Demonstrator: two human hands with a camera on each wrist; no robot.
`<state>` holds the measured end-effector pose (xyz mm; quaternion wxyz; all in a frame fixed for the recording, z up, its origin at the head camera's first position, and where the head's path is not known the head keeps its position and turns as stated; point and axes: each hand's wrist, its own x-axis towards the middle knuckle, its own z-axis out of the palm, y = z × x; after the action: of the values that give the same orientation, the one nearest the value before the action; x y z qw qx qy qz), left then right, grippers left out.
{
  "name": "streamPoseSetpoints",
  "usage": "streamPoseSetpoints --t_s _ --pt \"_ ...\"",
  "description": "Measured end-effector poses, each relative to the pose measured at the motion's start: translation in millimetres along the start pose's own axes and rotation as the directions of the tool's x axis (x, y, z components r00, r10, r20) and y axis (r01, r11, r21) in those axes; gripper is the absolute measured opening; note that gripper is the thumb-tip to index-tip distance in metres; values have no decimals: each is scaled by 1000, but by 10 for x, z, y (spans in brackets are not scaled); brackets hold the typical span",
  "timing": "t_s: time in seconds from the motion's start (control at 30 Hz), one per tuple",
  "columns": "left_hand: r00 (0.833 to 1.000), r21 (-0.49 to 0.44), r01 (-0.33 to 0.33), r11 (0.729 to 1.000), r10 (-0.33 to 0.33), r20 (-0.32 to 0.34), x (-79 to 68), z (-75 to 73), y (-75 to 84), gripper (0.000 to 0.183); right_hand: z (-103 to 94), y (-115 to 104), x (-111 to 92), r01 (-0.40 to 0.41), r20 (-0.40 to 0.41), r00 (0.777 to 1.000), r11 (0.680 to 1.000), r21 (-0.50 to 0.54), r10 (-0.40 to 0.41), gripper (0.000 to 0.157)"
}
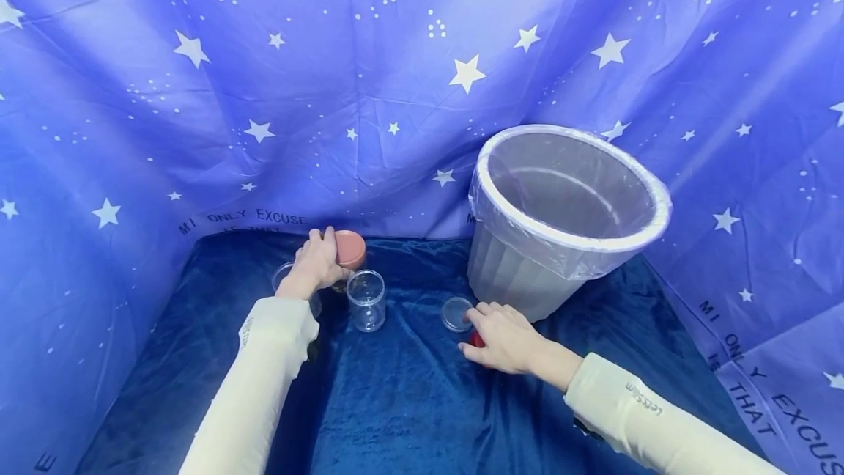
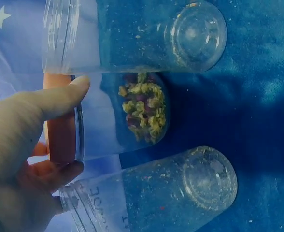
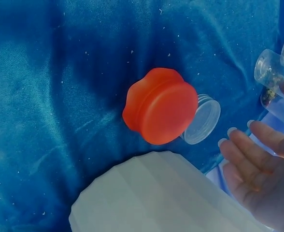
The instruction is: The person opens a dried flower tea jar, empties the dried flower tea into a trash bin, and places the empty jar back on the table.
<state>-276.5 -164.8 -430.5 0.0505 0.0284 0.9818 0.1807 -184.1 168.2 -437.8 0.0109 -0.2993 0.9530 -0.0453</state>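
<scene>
My left hand (image 1: 319,262) grips the orange-pink lid (image 2: 62,128) of a clear jar, thumb on one side and fingers on the other. Dried yellow and dark red bits (image 2: 144,108) lie at the bottom of that jar. A lidless clear jar (image 1: 365,306) stands to its right and another clear jar (image 2: 209,179) to its left, partly behind my hand in the head view. My right hand (image 1: 504,339), fingers extended, hovers near a red scalloped round piece (image 3: 163,108). Beside that piece lies a clear round lid (image 3: 202,123). In the right wrist view the fingers are apart from both.
A large grey bin (image 1: 547,292) with a clear liner folded over its rim stands at the back right, just behind my right hand. Blue velvety cloth (image 1: 389,402) covers the table. A purple star-print curtain (image 1: 369,79) hangs behind and at both sides.
</scene>
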Motion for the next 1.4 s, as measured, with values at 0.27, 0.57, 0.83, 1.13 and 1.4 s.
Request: streamPoseSetpoints --t_s 0.27,0.57,0.83,1.13,1.4 --pt "998 -36 42 998 -40 41 0 8 -39 97 14 -16 11 -47 -7 999 999 2 47 38" --pt "999 -55 28 998 -26 34 7 27 -56 96 0 -36 37 -62 -10 998 998 19 62 39" --pt "996 14 71 997 -72 58 18 -3 -73 104 -23 -44 27 -66 -5 998 997 28 66 39" --pt "992 17 113 993 -113 49 33 54 -68 90 12 -14 2 -72 -10 997 997 16 72 38" --pt "997 12 72 997 -72 12 66 76 -68 88 57 -3 39 -59 -9 998 998 37 59 38"
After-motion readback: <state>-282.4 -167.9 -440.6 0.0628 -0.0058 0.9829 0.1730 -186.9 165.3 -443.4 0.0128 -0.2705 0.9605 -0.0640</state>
